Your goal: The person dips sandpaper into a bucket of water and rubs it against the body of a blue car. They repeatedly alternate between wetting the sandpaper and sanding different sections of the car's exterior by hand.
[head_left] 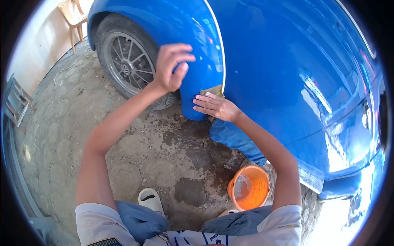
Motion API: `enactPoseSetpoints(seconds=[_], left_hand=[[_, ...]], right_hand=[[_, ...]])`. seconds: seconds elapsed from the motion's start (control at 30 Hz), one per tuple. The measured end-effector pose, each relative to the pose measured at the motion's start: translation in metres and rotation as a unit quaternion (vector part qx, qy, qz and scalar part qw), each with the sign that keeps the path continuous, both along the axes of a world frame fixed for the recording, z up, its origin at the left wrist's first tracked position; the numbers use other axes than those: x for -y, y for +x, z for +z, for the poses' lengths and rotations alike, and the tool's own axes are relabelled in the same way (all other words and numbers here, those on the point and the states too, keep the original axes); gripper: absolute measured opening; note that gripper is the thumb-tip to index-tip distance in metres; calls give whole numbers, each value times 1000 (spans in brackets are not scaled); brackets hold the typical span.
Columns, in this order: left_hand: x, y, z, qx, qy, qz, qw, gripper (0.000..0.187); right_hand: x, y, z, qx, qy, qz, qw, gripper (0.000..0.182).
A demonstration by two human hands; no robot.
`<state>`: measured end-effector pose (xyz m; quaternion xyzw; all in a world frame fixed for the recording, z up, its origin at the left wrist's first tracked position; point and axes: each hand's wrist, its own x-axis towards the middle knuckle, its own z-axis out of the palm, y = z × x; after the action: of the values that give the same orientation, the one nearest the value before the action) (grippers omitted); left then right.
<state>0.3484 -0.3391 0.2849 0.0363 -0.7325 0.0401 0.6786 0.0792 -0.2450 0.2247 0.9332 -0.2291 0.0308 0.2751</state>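
Note:
My right hand lies with its fingers stretched over a tan, cloth-like piece, pressing it against the lower end of the blue car fender. Most of the piece is hidden beneath the palm and fingers, so its exact kind cannot be made out. Raised in front of the fender, near the wheel, my left hand is slightly blurred. Its fingers are loosely bent and apart, with nothing in them.
An orange bucket with some liquid stands by my right foot. The blue car door fills the right side. Beneath the fender, a blue uneven surface extends rightward. Wet patches mark the rough ground. A chair stands far left.

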Motion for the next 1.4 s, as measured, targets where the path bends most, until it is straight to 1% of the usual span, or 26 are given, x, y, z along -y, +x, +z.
enactPoseSetpoints(seconds=[0.03,0.07,0.1,0.17,0.23,0.3,0.33,0.37,0.43,0.47,0.5,0.57,0.63,0.67,0.73,0.77,0.83,0.97,1.03,1.07,1.13,1.17,1.23,1.27,1.33,1.4], left_hand=[[-12,-13,-11,42,0,-38,998,19],[-25,-29,-22,84,-1,-77,993,16],[-39,-46,-35,123,11,-138,983,14],[-72,-78,-62,216,32,-248,944,13],[-108,-108,-90,323,38,-341,882,12],[-151,-138,-117,410,55,-427,804,13],[-176,-152,-129,444,77,-471,758,14],[-201,-165,-139,478,107,-499,715,14],[-257,-199,-184,506,170,-565,629,16],[-282,-220,-210,499,203,-601,590,16],[-302,-232,-211,498,202,-604,588,16],[-335,-251,-208,637,170,-461,595,21],[-369,-264,-238,659,198,-416,594,23],[-378,-270,-247,678,229,-367,594,25],[-380,-276,-254,801,146,-272,514,27],[-379,-275,-263,827,129,-245,488,27],[-373,-265,-283,859,121,-209,452,27],[-359,-242,-286,865,207,-198,413,29],[-349,-231,-256,823,323,-235,405,30],[-344,-221,-236,790,391,-261,394,31],[-338,-193,-179,675,560,-332,346,33],[-334,-175,-145,601,637,-366,315,34],[-332,-152,-103,491,721,-407,272,36],[-332,-148,-97,470,737,-405,266,37],[-336,-178,-149,573,641,-388,333,35],[-353,-236,-225,719,426,-316,449,34]], right_hand=[[-12,-4,2,20,82,19,996,69],[-31,-10,2,25,87,6,996,69],[-50,-15,5,22,186,-65,980,68],[-92,-26,3,83,362,-157,915,55],[-144,-34,1,4,448,-281,849,37],[-197,-62,-41,94,536,-327,773,30],[-237,-87,-90,215,429,-270,835,29],[-255,-70,-53,197,639,-485,565,32],[-311,-112,-129,264,711,-482,439,32],[-333,-118,-147,268,711,-484,434,32],[-351,-123,-160,334,683,-484,433,28],[-383,-132,-165,396,654,-482,428,25],[-410,-142,-165,472,665,-571,95,25],[-426,-164,-211,443,671,-587,94,26],[-408,-152,-194,422,627,-633,167,25],[-401,-149,-204,419,631,-629,175,25],[-389,-145,-229,564,522,-612,185,38],[-368,-140,-236,588,463,-624,226,36],[-368,-159,-266,249,438,-680,533,39],[-363,-156,-262,251,431,-676,543,39],[-358,-148,-248,522,491,-658,231,40],[-358,-151,-250,522,489,-656,242,40],[-368,-160,-274,479,528,-598,366,45],[-373,-162,-287,477,527,-597,372,45],[-388,-164,-312,389,432,-580,571,42],[-394,-176,-299,348,494,-569,557,41]])
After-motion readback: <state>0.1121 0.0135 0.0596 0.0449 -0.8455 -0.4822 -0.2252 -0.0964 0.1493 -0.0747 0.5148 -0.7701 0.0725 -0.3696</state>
